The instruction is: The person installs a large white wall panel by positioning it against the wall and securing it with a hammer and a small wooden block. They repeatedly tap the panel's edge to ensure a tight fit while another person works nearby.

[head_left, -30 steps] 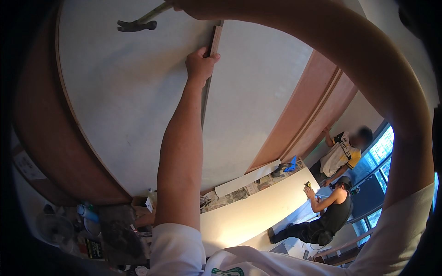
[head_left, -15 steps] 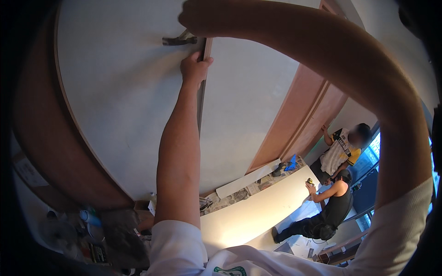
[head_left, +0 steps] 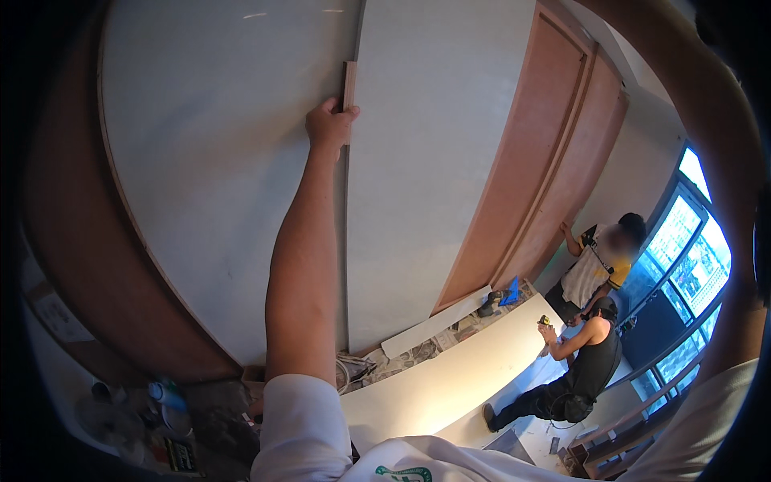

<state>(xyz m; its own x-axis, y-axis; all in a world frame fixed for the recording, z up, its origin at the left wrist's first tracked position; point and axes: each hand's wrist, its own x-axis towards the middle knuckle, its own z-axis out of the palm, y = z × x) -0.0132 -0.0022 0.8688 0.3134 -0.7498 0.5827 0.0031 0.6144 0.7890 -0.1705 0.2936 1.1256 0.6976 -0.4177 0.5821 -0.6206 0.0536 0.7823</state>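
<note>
My left hand (head_left: 328, 124) grips a short wooden strip (head_left: 350, 79) held upright along the seam between a large pale panel (head_left: 201, 136) on the left and a narrower pale panel (head_left: 438, 145) on the right. Its thumb lies over the strip's right side and its fingers are partly behind it. My right forearm (head_left: 723, 120) arches up the right side and out of the top edge, so my right hand is hidden beyond the frame, and no hammer shows.
Reddish boards (head_left: 522, 153) flank the panels. Below, a long white board (head_left: 426, 386) lies by newspaper. Two co-workers (head_left: 590, 361) (head_left: 594, 269) are at lower right near windows (head_left: 675, 229) and a railing. Containers and clutter (head_left: 169, 402) lie at lower left.
My right hand and the hammer, earlier raised over the strip, have left the view upward as that arm swung outward. My left hand keeps its grip, slightly farther left in the picture.
</note>
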